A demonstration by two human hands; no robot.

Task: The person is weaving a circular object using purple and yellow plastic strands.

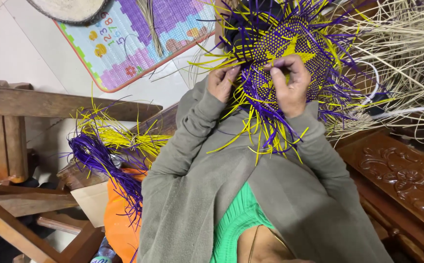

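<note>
Hands (258, 83) pinch purple-yellow weave (290, 44); tiled floor (12, 53).

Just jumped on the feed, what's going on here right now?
A person in a grey top is working a woven panel of purple and yellow strips with both bare hands. The left hand pinches strips at the panel's near edge, and the right hand presses its fingers onto the weave beside it. Loose strip ends stick out all around. A bundle of spare purple and yellow strips lies to the person's left, and pale undyed straw is piled to the right.
</note>
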